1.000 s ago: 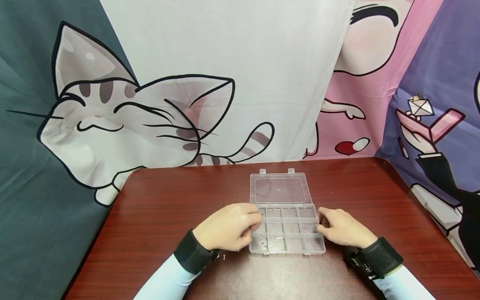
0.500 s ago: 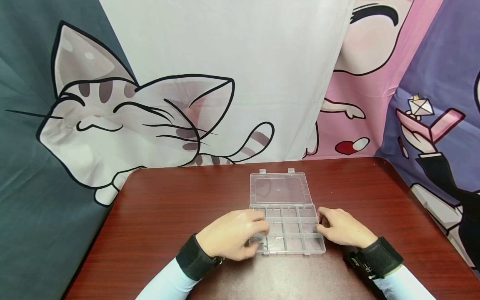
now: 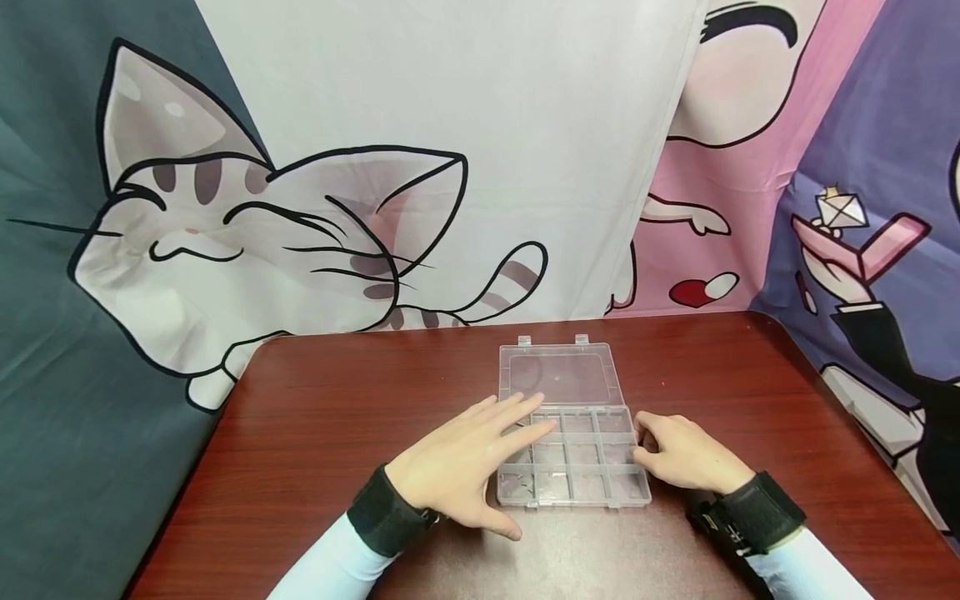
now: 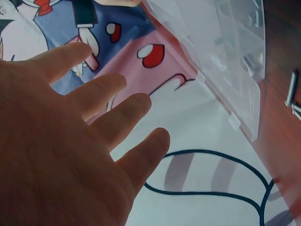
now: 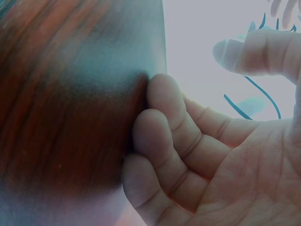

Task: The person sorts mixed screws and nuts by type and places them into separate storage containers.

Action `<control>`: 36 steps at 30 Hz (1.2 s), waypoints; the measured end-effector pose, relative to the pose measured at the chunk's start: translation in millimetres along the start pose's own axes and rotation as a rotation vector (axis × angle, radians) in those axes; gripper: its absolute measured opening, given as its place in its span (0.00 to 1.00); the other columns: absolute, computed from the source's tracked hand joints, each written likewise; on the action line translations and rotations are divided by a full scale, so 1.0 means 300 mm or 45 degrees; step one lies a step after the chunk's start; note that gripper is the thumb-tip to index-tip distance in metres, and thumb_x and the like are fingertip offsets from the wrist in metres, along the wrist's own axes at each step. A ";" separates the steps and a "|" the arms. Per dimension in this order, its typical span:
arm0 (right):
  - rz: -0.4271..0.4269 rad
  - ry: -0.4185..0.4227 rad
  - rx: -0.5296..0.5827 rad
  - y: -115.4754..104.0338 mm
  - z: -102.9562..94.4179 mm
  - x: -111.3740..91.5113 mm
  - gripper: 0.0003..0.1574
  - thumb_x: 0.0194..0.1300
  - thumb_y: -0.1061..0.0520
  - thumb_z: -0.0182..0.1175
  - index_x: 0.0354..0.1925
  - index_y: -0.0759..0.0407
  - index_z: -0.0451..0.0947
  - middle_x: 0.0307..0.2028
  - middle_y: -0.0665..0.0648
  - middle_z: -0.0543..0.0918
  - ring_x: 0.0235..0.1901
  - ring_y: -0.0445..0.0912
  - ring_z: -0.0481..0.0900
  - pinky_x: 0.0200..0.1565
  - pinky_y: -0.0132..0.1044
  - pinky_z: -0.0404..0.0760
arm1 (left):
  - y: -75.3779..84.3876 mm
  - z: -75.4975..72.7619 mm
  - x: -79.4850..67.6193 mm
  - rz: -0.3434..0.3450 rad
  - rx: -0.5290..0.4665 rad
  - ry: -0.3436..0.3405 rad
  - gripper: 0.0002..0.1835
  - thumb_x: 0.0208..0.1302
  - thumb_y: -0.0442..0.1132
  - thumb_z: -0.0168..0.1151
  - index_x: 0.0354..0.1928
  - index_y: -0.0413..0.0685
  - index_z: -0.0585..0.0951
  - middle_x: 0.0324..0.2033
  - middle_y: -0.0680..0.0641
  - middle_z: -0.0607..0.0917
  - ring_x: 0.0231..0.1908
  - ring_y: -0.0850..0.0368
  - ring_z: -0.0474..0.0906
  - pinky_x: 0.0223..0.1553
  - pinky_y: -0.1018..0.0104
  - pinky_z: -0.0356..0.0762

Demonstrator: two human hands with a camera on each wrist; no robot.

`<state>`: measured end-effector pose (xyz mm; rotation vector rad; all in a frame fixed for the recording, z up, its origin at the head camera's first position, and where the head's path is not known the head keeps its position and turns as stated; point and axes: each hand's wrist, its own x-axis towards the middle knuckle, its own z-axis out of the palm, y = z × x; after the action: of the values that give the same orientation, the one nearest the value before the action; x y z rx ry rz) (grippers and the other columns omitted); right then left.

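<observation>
A clear plastic compartment box (image 3: 583,454) lies on the table with its lid (image 3: 561,375) folded back. My left hand (image 3: 465,458) hovers over its left side, fingers spread and holding nothing. The left wrist view shows the same spread fingers (image 4: 141,146) apart from the box. Small metal pieces (image 3: 525,487) lie in the near-left compartment, too small to identify. At the box's right edge, my right hand (image 3: 690,454) touches the side with its thumb, its fingers loosely bent. In the right wrist view its fingertips (image 5: 150,132) rest against the tabletop, with the thumb well apart.
The reddish-brown wooden table (image 3: 375,375) ends at a hanging cartoon cloth (image 3: 585,167). A screw-like metal piece (image 4: 292,88) lies on the tabletop near the box in the left wrist view. Black straps (image 3: 761,517) circle both wrists.
My left hand's bent fingers have straightened and spread over the box's left side. The screw seen on the table earlier is now hidden in the head view. My right hand stays put.
</observation>
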<state>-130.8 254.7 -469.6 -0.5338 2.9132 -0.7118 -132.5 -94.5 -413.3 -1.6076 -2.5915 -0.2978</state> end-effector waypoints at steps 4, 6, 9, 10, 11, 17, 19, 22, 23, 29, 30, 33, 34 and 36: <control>-0.007 0.000 0.000 0.000 -0.002 0.003 0.09 0.56 0.53 0.61 0.30 0.46 0.69 0.18 0.41 0.68 0.19 0.35 0.64 0.25 0.33 0.64 | -0.038 -0.007 -0.022 -0.036 -0.019 0.020 0.62 0.44 0.81 0.57 0.79 0.57 0.55 0.79 0.50 0.49 0.75 0.50 0.51 0.71 0.48 0.52; -0.008 -0.005 0.001 -0.003 -0.003 0.005 0.09 0.57 0.52 0.61 0.30 0.46 0.69 0.18 0.41 0.68 0.19 0.35 0.64 0.25 0.33 0.65 | -0.059 -0.009 -0.045 -0.073 -0.026 0.017 0.60 0.46 0.78 0.59 0.80 0.59 0.55 0.78 0.50 0.49 0.75 0.51 0.52 0.71 0.49 0.52; -0.004 -0.011 0.000 -0.005 -0.001 0.008 0.09 0.57 0.52 0.61 0.29 0.46 0.69 0.18 0.41 0.68 0.19 0.35 0.64 0.25 0.32 0.65 | -0.094 -0.011 -0.096 -0.144 -0.028 -0.001 0.59 0.47 0.74 0.63 0.80 0.61 0.55 0.78 0.51 0.52 0.75 0.54 0.53 0.71 0.49 0.53; -0.004 -0.011 -0.001 -0.005 0.000 0.010 0.09 0.57 0.53 0.61 0.29 0.46 0.69 0.18 0.41 0.68 0.19 0.35 0.64 0.25 0.32 0.65 | -0.106 -0.011 -0.117 -0.167 -0.024 -0.005 0.58 0.47 0.73 0.64 0.80 0.61 0.55 0.78 0.52 0.52 0.74 0.54 0.53 0.71 0.50 0.53; -0.006 -0.010 0.000 -0.005 0.001 0.011 0.08 0.57 0.53 0.61 0.29 0.46 0.69 0.18 0.41 0.68 0.19 0.35 0.64 0.25 0.32 0.65 | -0.118 -0.011 -0.140 -0.185 -0.021 -0.008 0.58 0.48 0.72 0.64 0.79 0.61 0.56 0.78 0.52 0.53 0.74 0.55 0.54 0.70 0.51 0.54; -0.014 -0.001 0.007 -0.002 0.007 0.015 0.08 0.56 0.54 0.61 0.30 0.45 0.69 0.18 0.41 0.68 0.19 0.35 0.64 0.25 0.32 0.64 | -0.167 0.004 -0.286 -0.287 -0.019 -0.020 0.52 0.48 0.66 0.68 0.76 0.58 0.64 0.73 0.53 0.64 0.69 0.58 0.63 0.64 0.55 0.65; -0.021 -0.002 0.010 -0.001 0.007 0.015 0.08 0.56 0.54 0.61 0.30 0.46 0.69 0.17 0.41 0.67 0.19 0.35 0.64 0.25 0.32 0.64 | -0.171 0.018 -0.325 -0.306 -0.032 -0.033 0.49 0.48 0.63 0.70 0.74 0.57 0.68 0.69 0.54 0.68 0.66 0.60 0.66 0.62 0.57 0.68; -0.019 -0.003 0.010 0.002 0.004 0.014 0.09 0.56 0.54 0.61 0.30 0.46 0.69 0.17 0.41 0.67 0.19 0.35 0.63 0.24 0.32 0.63 | -0.173 0.048 -0.368 -0.286 -0.034 -0.038 0.40 0.50 0.57 0.71 0.68 0.56 0.75 0.62 0.57 0.74 0.60 0.63 0.70 0.58 0.61 0.72; -0.018 -0.003 0.011 0.002 0.003 0.013 0.09 0.56 0.54 0.61 0.30 0.46 0.69 0.17 0.41 0.67 0.18 0.35 0.63 0.24 0.32 0.62 | -0.173 0.058 -0.378 -0.266 -0.029 -0.034 0.37 0.51 0.55 0.71 0.66 0.56 0.77 0.60 0.57 0.75 0.58 0.63 0.71 0.57 0.61 0.73; -0.014 0.001 0.014 0.004 -0.001 0.004 0.09 0.56 0.53 0.61 0.30 0.46 0.69 0.18 0.41 0.67 0.19 0.35 0.63 0.24 0.32 0.63 | -0.178 0.102 -0.407 -0.114 -0.006 0.071 0.21 0.53 0.42 0.70 0.51 0.53 0.84 0.52 0.55 0.78 0.52 0.61 0.75 0.53 0.64 0.75; -0.011 -0.001 0.014 0.004 -0.001 0.003 0.09 0.56 0.53 0.61 0.30 0.46 0.69 0.18 0.42 0.67 0.19 0.35 0.63 0.24 0.32 0.63 | -0.178 0.106 -0.408 -0.093 -0.003 0.095 0.18 0.53 0.41 0.70 0.49 0.53 0.85 0.51 0.55 0.78 0.51 0.61 0.75 0.52 0.65 0.75; 0.009 -0.007 0.011 0.002 -0.001 0.003 0.08 0.56 0.54 0.61 0.30 0.46 0.69 0.18 0.42 0.67 0.19 0.35 0.64 0.25 0.32 0.64 | -0.179 0.116 -0.406 -0.056 0.012 0.162 0.13 0.56 0.37 0.68 0.45 0.54 0.86 0.48 0.56 0.79 0.48 0.63 0.76 0.51 0.68 0.74; 0.007 -0.008 0.014 0.001 -0.002 0.003 0.08 0.56 0.54 0.61 0.30 0.46 0.69 0.18 0.42 0.67 0.19 0.35 0.63 0.25 0.32 0.64 | -0.179 0.119 -0.405 -0.051 0.019 0.178 0.11 0.57 0.37 0.67 0.43 0.55 0.86 0.46 0.57 0.79 0.46 0.64 0.76 0.50 0.69 0.74; 0.005 -0.009 0.019 -0.001 -0.003 0.002 0.08 0.56 0.54 0.61 0.30 0.46 0.69 0.18 0.42 0.67 0.19 0.35 0.63 0.25 0.32 0.63 | -0.179 0.125 -0.402 -0.050 0.028 0.204 0.09 0.60 0.36 0.66 0.41 0.56 0.87 0.43 0.59 0.78 0.43 0.67 0.75 0.48 0.72 0.73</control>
<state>-131.4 254.6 -468.8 -0.5284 2.8996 -0.7289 -125.2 -215.9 -476.6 -1.4623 -2.4993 -0.3828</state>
